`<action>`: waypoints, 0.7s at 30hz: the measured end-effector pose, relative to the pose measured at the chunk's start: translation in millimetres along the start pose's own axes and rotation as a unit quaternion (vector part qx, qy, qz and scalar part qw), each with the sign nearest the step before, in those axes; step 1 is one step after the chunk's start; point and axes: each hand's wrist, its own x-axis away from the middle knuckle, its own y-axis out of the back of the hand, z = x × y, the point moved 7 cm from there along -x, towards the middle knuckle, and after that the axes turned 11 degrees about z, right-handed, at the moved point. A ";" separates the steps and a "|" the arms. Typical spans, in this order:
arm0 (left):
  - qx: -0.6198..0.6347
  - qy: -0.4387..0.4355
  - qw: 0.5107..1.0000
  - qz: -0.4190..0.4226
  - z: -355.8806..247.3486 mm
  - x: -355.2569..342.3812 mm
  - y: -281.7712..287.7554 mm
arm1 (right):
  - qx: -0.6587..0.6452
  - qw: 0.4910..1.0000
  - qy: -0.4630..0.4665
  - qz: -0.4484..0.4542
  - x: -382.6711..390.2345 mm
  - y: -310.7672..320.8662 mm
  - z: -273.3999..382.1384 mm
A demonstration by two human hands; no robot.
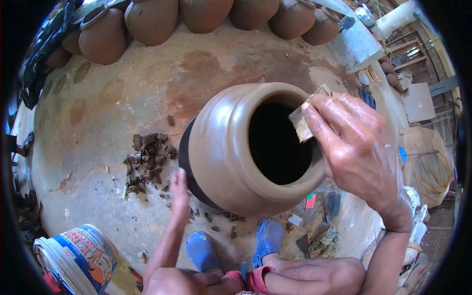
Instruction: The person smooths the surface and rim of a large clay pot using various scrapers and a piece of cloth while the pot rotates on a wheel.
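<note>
A large wet clay pot (214, 142) with a rounded rim and ridged shoulder stands before me on a dark round wheel (187, 162). Its wide mouth faces me, and the inside is too dark to make out. Pinched in my right hand (351, 137) is a folded piece of wet cloth (302, 125), held over the right side of the pot's rim. That hand is wet and smeared with clay. My left hand (180, 194) is beside the wheel's left edge, seen edge-on with its fingers stretched out and nothing in it. Whether it touches the wheel I cannot tell.
Several finished-looking clay pots (152, 19) line the far side. Clay scraps (147, 160) lie in a heap left of the wheel. A printed plastic bucket (81, 258) stands at the lower left. Small cards and scraps lie near my blue clogs (204, 248). A concrete block (354, 46) is at the far right.
</note>
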 end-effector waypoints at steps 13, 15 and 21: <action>-0.015 0.053 0.998 0.037 30.5 19.6 -18.6 | 0.008 0.995 -0.056 0.084 14.6 0.0 1.8; -0.055 0.106 0.993 0.023 57.5 33.8 -20.2 | 0.003 0.995 -0.060 0.074 13.5 2.6 2.0; 0.030 0.321 0.905 0.277 103.9 115.2 -83.1 | -0.023 0.993 -0.067 0.095 16.3 6.5 5.9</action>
